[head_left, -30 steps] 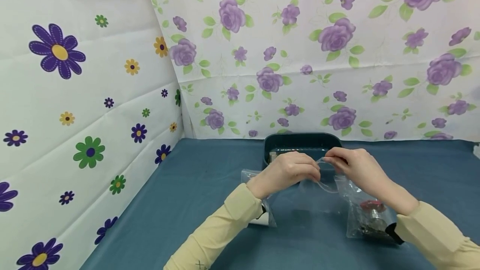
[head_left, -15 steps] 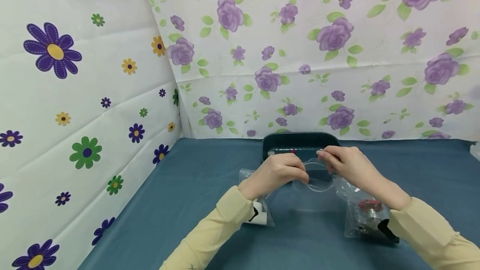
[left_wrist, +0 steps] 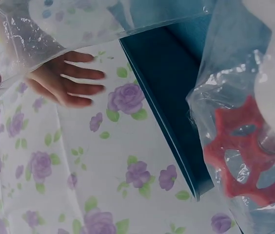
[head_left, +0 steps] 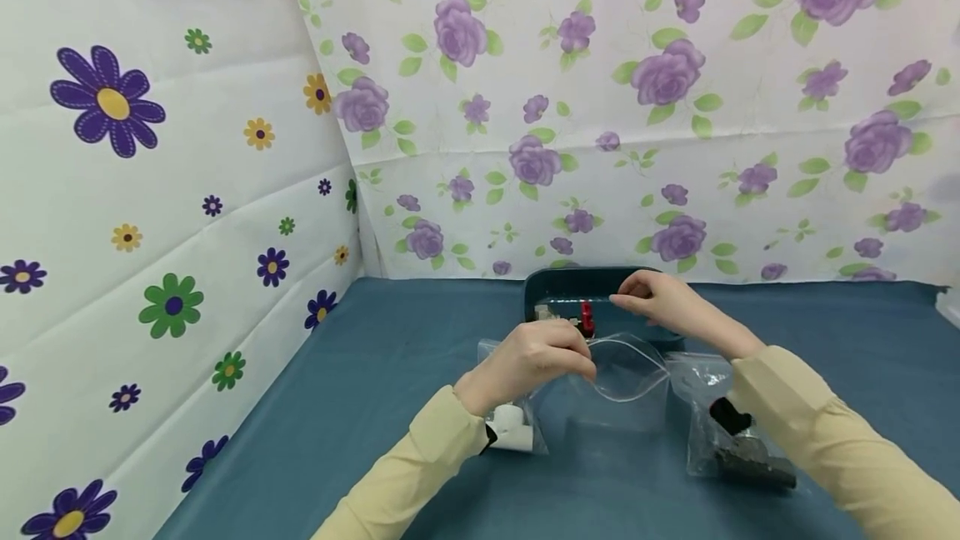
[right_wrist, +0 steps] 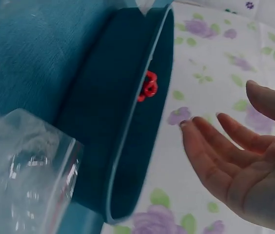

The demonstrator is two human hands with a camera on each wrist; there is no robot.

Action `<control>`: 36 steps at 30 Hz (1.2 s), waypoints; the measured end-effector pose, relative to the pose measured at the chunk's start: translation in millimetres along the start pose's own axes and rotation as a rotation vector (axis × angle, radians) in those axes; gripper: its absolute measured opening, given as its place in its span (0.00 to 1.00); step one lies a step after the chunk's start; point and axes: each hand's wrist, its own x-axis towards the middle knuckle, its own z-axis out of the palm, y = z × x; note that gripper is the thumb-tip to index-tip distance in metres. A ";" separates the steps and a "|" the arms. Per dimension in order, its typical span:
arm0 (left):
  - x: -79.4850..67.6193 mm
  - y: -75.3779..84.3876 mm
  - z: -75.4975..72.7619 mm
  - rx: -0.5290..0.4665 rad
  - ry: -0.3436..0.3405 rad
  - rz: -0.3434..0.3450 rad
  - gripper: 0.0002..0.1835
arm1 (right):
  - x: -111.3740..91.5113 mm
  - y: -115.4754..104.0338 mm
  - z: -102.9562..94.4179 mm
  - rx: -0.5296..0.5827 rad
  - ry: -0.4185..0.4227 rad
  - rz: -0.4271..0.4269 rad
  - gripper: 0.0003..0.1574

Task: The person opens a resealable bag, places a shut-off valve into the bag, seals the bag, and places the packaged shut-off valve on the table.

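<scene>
Clear plastic, an open bag (head_left: 626,369), sits at the middle of the blue desk (head_left: 375,407), its mouth gaping upward. The left hand (head_left: 528,361) pinches the bag's left rim with curled fingers. The right hand (head_left: 660,298) hovers over the dark tray (head_left: 555,283) at the far side, fingers released and spread, holding nothing. A small red part (head_left: 587,317) stands in the tray, just left of that hand. Near the left wrist lies a bag with a white fitting (head_left: 513,427); on the right lies another bag of dark parts (head_left: 738,444). Flowered sheets (head_left: 172,190) wall the desk on the left and far sides.
</scene>
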 end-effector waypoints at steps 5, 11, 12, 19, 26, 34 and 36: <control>-3.3 3.8 -1.2 0.020 -0.003 0.007 0.07 | 24.9 7.1 5.8 0.057 -0.086 0.091 0.31; -3.9 6.0 -0.8 0.006 -0.013 -0.006 0.09 | 44.2 14.9 14.5 0.155 -0.148 0.163 0.34; -4.1 6.1 -0.8 0.003 -0.015 -0.008 0.08 | 46.5 15.9 16.5 0.174 -0.157 0.170 0.34; -3.3 6.3 0.7 -0.004 -0.038 -0.020 0.08 | 59.4 22.1 33.1 0.209 -0.212 0.264 0.41; -4.1 10.1 -0.5 0.007 -0.039 -0.016 0.06 | 67.5 24.8 52.8 0.032 -0.238 0.275 0.25; -5.2 10.5 -0.4 0.022 -0.023 -0.015 0.09 | 73.3 25.0 62.9 0.010 -0.174 0.222 0.18; -5.3 10.1 -0.4 0.024 -0.020 -0.010 0.09 | 73.9 25.5 63.7 -0.004 -0.178 0.209 0.18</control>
